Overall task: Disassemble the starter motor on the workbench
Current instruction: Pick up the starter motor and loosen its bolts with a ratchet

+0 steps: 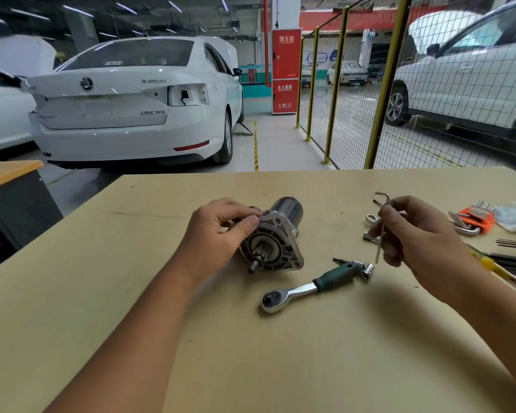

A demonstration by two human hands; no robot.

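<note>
Metal starter motor [273,239] gripped by left hand [221,231]; right hand [411,231] pinches hex key [380,225].

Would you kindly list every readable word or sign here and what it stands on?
"SUPERB": white car boot lid, right side.
Chinese badge below it: too blurred to read.
"火警119": red cabinet, bottom.
Its other Chinese labels: too blurred to be sure.
Tools and starter motor: no readable text.

Orange hex-key set [475,217] blurred, edge-cropped tools
</note>
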